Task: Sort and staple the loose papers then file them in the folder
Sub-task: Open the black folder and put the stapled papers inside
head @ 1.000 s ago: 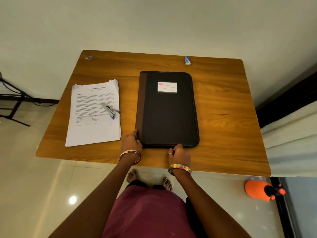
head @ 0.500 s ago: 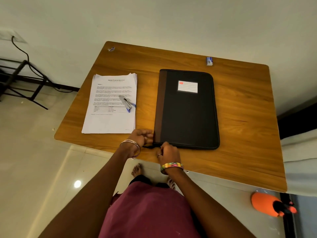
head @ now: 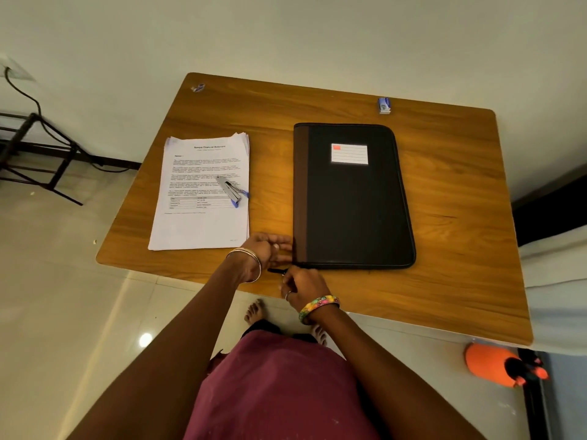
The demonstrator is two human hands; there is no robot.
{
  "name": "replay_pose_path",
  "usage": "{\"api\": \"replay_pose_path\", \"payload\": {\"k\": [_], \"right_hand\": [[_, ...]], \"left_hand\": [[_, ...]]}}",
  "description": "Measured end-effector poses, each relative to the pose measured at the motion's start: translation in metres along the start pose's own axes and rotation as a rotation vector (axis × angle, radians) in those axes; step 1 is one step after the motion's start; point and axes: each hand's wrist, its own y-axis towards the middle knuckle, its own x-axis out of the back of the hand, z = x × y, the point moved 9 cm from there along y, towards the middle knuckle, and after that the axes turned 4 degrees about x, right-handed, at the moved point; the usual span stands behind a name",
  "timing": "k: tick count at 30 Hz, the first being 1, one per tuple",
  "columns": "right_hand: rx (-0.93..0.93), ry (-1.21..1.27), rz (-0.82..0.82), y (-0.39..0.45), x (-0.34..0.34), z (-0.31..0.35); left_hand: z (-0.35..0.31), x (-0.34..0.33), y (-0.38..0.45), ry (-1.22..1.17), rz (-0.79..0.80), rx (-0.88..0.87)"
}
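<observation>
Wooden table: at the folder's near-left corner, left hand steadies it, fingers straight; right hand pinches the zip pull, probably to open it.

From my hands, the folder blocks twelve to one o'clock, and the paper stack with the stapler on it blocks eleven. A bare strip of table runs between them; three o'clock lies open wood.
</observation>
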Motion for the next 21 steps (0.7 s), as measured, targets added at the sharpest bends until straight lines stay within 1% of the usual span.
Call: {"api": "replay_pose_path", "payload": {"k": [3, 4, 5, 6, 7, 8, 9, 10, 11, 12, 13, 14, 15, 16, 19, 21], "right_hand": [[0.0, 0.058, 0.094, 0.0, 0.014, -0.006], [-0.027, 0.102, 0.074, 0.0, 0.027, -0.015], [-0.078, 0.166, -0.009, 0.0, 0.049, -0.027], [-0.158, 0.244, -0.147, -0.001, 0.073, -0.046], [-0.248, 0.305, -0.334, -0.005, 0.1, -0.067], [-0.351, 0.314, -0.528, -0.012, 0.126, -0.092], [-0.461, 0.271, -0.684, -0.021, 0.147, -0.114], [-0.579, 0.204, -0.767, -0.028, 0.163, -0.132], [-0.701, 0.138, -0.764, -0.032, 0.169, -0.148], [-0.803, 0.084, -0.695, -0.032, 0.17, -0.159], [-0.854, 0.052, -0.607, -0.03, 0.168, -0.165], [-0.854, 0.041, -0.53, -0.025, 0.163, -0.167], [-0.841, 0.034, -0.497, -0.022, 0.162, -0.169], [-0.835, 0.04, -0.498, -0.02, 0.162, -0.171], [-0.869, 0.099, -0.604, -0.028, 0.178, -0.178], [-0.841, 0.177, -0.656, -0.035, 0.195, -0.181]], "left_hand": [[0.0, 0.004, 0.003, 0.056, -0.07, 0.002], [0.0, 0.006, 0.005, 0.072, -0.112, -0.003], [-0.002, 0.009, 0.004, 0.088, -0.16, -0.012], [-0.002, 0.011, 0.005, 0.101, -0.207, -0.02], [-0.003, 0.013, 0.006, 0.125, -0.251, -0.036], [-0.005, 0.013, 0.006, 0.171, -0.296, -0.068], [-0.01, 0.011, 0.004, 0.24, -0.338, -0.111], [-0.017, 0.007, 0.004, 0.323, -0.369, -0.163], [-0.022, 0.002, 0.001, 0.416, -0.388, -0.201], [-0.027, -0.005, 0.0, 0.503, -0.398, -0.234], [-0.032, -0.013, -0.002, 0.572, -0.396, -0.251], [-0.033, -0.017, 0.0, 0.612, -0.391, -0.258], [-0.035, -0.022, 0.002, 0.629, -0.38, -0.245], [-0.034, -0.024, 0.006, 0.633, -0.367, -0.223], [-0.033, -0.028, 0.013, 0.673, -0.319, -0.162], [-0.035, -0.029, 0.014, 0.692, -0.3, -0.154]]}}
